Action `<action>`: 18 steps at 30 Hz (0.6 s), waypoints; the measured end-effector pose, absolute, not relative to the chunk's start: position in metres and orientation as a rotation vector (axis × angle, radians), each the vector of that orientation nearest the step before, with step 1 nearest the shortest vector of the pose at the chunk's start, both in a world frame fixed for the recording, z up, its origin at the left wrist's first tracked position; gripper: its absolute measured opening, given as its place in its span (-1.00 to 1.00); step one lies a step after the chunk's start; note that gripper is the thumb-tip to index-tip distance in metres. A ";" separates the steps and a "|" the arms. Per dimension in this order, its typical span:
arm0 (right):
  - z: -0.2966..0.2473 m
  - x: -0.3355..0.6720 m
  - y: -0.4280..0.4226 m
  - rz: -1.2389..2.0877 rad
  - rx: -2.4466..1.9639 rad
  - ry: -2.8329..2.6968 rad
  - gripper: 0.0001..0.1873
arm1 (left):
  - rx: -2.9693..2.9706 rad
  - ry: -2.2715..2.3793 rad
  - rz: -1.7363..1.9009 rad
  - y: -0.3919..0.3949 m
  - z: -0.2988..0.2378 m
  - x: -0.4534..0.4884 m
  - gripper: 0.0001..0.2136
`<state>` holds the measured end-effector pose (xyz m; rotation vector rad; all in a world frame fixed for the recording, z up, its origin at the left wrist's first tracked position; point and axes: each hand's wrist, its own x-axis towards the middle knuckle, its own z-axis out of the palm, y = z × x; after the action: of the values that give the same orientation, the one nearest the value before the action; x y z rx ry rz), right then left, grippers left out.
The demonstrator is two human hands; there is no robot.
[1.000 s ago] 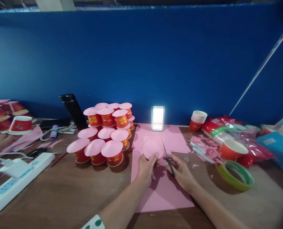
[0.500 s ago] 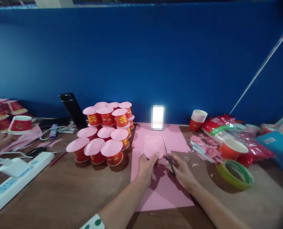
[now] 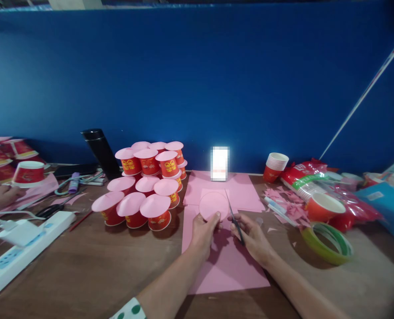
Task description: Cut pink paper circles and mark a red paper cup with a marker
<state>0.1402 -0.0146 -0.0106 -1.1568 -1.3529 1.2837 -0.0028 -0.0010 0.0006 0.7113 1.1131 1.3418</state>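
A round pink paper disc [image 3: 213, 204] is pinched by its near edge in my left hand [image 3: 204, 234], thumb on top. My right hand [image 3: 250, 237] is closed on a pair of dark scissors [image 3: 236, 223], whose blades point away from me, right beside the disc's right edge. Under both hands lie sheets of pink paper [image 3: 230, 272]. To the left stand several red paper cups [image 3: 157, 220] stacked in two tiers, topped with pink paper discs [image 3: 130, 204].
Left are a white power strip [image 3: 24, 252], a black bottle [image 3: 100, 153] and another person's hand [image 3: 1, 197] near a cup [image 3: 29, 173]. Right are stacked cups [image 3: 273, 170], paper scraps [image 3: 288, 204], a marker [image 3: 280, 212], a tape roll [image 3: 326, 243] and a bright screen [image 3: 220, 164].
Almost nothing differs; both my hands, the disc and the scissors stay in practically the same place.
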 end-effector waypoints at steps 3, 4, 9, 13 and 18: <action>-0.011 0.141 -0.014 1.278 -1.163 -1.359 -0.53 | 0.701 1.104 1.351 -0.001 0.001 -0.003 -0.69; -0.012 0.141 -0.014 1.278 -1.163 -1.361 -0.53 | 0.702 1.104 1.355 -0.001 0.001 -0.003 -0.69; -0.013 0.142 -0.013 1.264 -1.172 -1.376 -0.53 | 0.711 1.110 1.352 -0.002 0.003 -0.003 -0.68; -0.011 0.142 -0.013 1.278 -1.180 -1.369 -0.52 | 0.704 1.109 1.367 -0.002 0.005 -0.003 -0.69; -0.012 0.142 -0.013 1.285 -1.182 -1.348 -0.50 | 0.696 1.108 1.370 -0.003 0.007 -0.002 -0.69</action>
<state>0.1420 -0.0134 -0.0122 -1.1821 -1.3481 1.2850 -0.0024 -0.0030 0.0070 0.6956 1.1079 1.3700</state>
